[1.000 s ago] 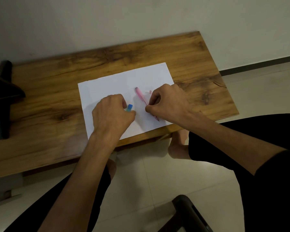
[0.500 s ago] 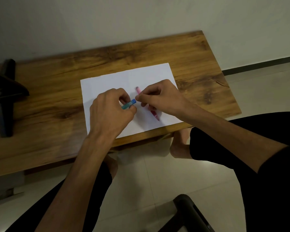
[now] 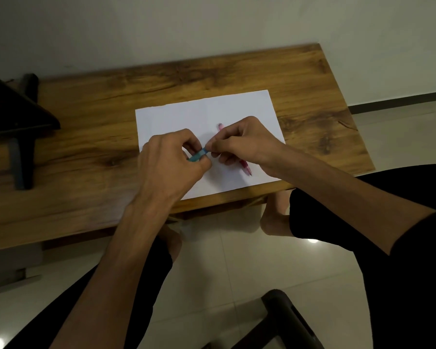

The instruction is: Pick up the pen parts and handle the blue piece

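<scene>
Two hands meet over a white sheet of paper [image 3: 186, 117] on the counter [image 3: 91, 117]. The left hand [image 3: 169, 162] is clamped on a small blue piece [image 3: 198, 155] — likely a pen cap — while the right hand [image 3: 244, 144] pinches its free end. A pink pen [image 3: 246, 167] lies on the paper, partly under the right hand. The step looks like working the blue piece; next calls for a steady pull.

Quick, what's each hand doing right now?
Left hand: grips the small blue piece.
Right hand: pinches the blue piece's end; the pink pen lies under it.
</scene>
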